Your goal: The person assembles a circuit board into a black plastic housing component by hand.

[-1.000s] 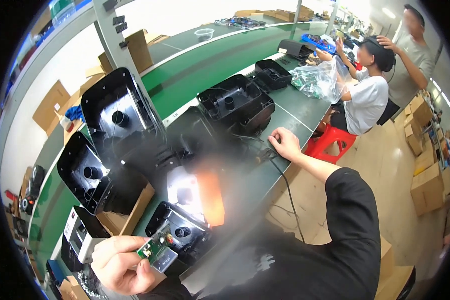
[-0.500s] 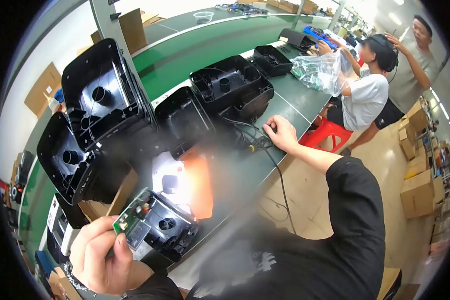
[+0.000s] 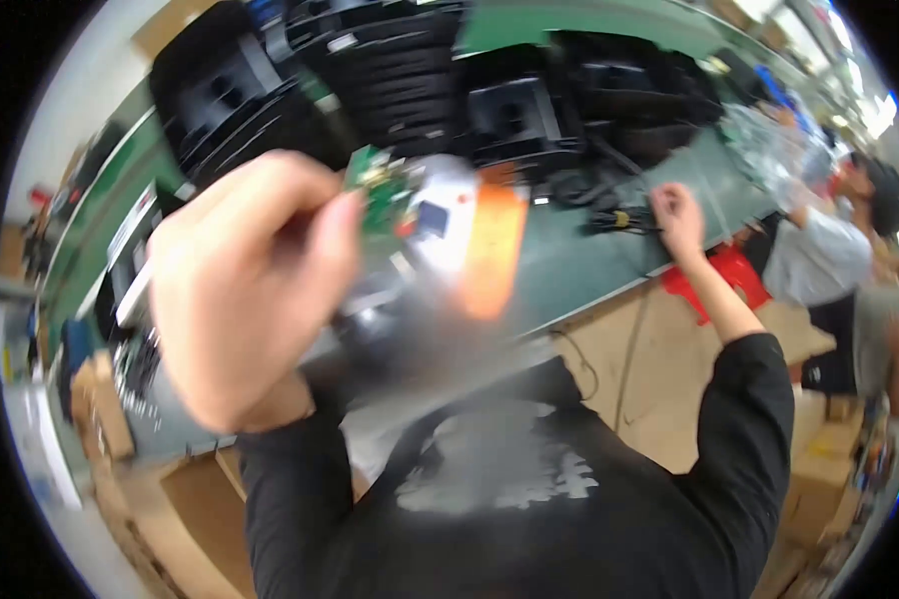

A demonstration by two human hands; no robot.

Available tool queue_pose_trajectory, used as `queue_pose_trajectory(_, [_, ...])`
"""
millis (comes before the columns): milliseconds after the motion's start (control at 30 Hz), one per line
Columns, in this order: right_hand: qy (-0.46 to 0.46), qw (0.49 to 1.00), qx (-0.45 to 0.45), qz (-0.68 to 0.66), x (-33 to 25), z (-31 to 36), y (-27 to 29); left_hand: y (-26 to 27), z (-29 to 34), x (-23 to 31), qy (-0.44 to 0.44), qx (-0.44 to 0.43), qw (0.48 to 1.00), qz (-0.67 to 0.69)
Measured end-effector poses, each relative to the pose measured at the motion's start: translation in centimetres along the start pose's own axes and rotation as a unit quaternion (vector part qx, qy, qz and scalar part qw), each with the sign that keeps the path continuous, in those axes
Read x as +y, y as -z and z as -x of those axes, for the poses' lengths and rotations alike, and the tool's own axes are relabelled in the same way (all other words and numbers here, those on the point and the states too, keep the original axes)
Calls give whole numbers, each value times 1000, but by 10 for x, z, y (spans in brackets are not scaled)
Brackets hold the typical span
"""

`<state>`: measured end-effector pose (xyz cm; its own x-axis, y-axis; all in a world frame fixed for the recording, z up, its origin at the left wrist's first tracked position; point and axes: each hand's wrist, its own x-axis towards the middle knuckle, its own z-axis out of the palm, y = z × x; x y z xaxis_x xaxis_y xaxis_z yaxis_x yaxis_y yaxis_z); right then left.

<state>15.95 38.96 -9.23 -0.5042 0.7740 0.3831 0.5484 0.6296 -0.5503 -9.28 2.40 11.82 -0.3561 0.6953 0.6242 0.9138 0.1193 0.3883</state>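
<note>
My left hand (image 3: 255,285), blurred by motion, is raised close to the camera and pinches a small green circuit board (image 3: 378,195) by its edge. Small parts stand out on the board's face. Below it, a black plastic housing (image 3: 375,309) is mostly lost in blur. Farther right, my right hand (image 3: 677,218) rests at the table's edge with curled fingers, right beside a bundle of black cables (image 3: 617,220) with a yellow band. Whether a cable lies within those fingers is hidden.
Black plastic housings (image 3: 514,115) line the back of the green table (image 3: 569,270). An orange sheet (image 3: 494,240) lies by a bright white patch. One cable hangs over the front edge. Two people are at the right near a red stool (image 3: 724,285); a cardboard box (image 3: 205,509) stands at lower left.
My left hand has lifted the circuit board up and to the right, away from the black housing. The whole view has turned; my right hand stays by the cables.
</note>
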Motion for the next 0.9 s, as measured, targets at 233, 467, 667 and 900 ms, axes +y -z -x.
queue_pose_trajectory(233, [-29,982,63,-177,2,-3,3,30,17,-5,18,25,996,-86])
queue_pose_trajectory(467, [470,876,-87,-57,-199,51,25,35,26,-2,-29,-44,997,-64])
queue_pose_trajectory(667, [409,874,-238,-109,-239,72,-7,24,7,-15,-35,-112,992,54])
queue_pose_trajectory(900, [343,875,-300,-167,-228,79,-18,25,3,-8,65,-99,988,96])
